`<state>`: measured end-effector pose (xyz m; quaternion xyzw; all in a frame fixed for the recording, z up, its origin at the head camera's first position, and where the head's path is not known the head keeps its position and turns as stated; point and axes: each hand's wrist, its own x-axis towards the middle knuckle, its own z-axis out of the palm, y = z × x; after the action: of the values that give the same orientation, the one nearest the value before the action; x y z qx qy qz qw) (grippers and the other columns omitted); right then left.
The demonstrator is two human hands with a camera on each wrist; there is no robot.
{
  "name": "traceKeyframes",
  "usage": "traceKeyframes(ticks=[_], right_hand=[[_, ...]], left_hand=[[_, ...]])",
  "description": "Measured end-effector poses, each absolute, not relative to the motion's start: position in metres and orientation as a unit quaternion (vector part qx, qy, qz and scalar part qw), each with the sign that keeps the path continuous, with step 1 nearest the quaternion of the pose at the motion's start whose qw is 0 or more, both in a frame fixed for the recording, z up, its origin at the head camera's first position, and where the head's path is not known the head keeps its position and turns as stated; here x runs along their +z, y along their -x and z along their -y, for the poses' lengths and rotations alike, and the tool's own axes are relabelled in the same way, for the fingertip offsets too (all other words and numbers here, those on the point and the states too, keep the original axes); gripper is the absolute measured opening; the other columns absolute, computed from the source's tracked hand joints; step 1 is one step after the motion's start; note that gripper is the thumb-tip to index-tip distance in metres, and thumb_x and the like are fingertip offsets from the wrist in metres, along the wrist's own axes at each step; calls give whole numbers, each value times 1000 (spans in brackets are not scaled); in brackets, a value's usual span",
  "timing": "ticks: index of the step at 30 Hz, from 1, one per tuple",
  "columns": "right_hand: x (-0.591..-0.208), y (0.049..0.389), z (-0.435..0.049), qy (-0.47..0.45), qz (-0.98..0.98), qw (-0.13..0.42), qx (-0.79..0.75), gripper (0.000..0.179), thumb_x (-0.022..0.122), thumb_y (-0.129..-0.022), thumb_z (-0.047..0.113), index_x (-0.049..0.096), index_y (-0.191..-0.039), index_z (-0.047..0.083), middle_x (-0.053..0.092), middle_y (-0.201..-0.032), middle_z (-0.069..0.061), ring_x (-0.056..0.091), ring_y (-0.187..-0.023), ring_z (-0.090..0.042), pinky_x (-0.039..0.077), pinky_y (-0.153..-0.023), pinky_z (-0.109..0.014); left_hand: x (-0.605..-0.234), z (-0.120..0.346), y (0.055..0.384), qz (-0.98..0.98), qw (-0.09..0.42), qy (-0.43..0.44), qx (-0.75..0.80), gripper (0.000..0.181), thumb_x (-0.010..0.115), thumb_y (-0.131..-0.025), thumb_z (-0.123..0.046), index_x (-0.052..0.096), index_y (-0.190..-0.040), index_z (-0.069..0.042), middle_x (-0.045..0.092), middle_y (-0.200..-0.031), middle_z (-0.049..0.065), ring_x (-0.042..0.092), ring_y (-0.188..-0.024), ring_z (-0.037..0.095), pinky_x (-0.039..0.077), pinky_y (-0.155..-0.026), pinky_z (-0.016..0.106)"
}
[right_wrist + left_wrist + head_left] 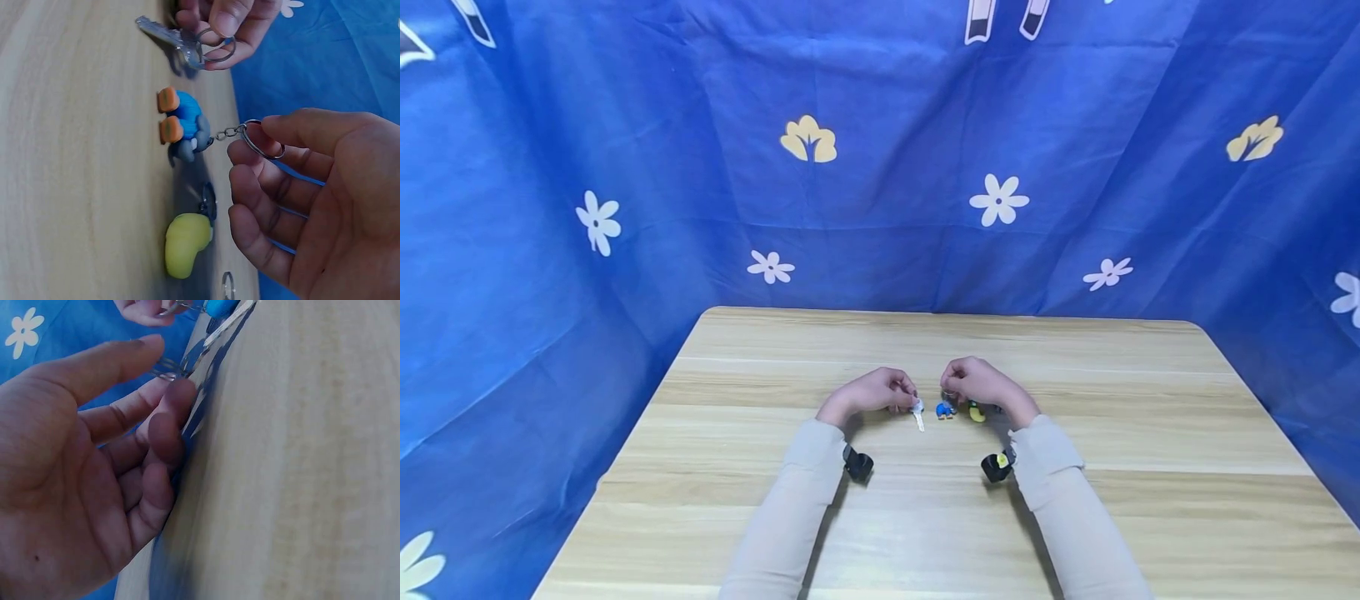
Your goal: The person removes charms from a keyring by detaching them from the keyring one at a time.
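My left hand (880, 390) pinches a split ring between thumb and index finger. From that ring a silver key (159, 31) hangs down to the wooden table. My right hand (983, 383) pinches the metal ring (265, 152) of a keychain. A short chain joins this ring to a small figure (190, 112) with a grey head, blue body and orange feet, its feet at the tabletop. The two hands are close together but apart. Beside the right hand, a yellow keychain charm (187, 240) with a dark fitting lies on the table.
Another metal ring (229, 286) lies past the yellow charm, partly cut off by the frame. The wooden table (737, 467) is bordered by a blue curtain (880, 233) with flower prints at the back and sides. A black camera (858, 464) is strapped to my left wrist.
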<state>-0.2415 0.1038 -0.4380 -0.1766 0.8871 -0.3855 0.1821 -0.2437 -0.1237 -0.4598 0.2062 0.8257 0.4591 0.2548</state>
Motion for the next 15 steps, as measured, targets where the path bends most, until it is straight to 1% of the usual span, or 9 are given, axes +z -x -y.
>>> traceKeyframes(ticks=[5,11,15], right_hand=[[-443,249,-103,177,-900,170,-360,19,51,-96,14,65,-91,2,62,-73,-5,57,-60,-15,49,-59,-25],[-444,254,-100,156,-918,149,-332,18,51,-94,13,66,-91,4,61,-69,-4,52,-53,-11,46,-55,-25],[-444,256,-98,126,-925,151,-324,18,50,-96,14,66,-93,5,60,-66,-4,49,-50,-11,44,-54,-24]], left_hand=[[-459,121,245,-829,250,-186,465,20,67,-88,-15,62,-101,-1,60,-79,0,52,-65,9,44,-59,19],[-462,119,246,-828,238,-165,480,19,66,-88,-14,62,-100,0,60,-72,2,53,-62,10,43,-55,21],[-465,118,247,-823,233,-152,495,21,64,-89,-12,60,-104,2,62,-72,4,55,-61,10,45,-55,21]])
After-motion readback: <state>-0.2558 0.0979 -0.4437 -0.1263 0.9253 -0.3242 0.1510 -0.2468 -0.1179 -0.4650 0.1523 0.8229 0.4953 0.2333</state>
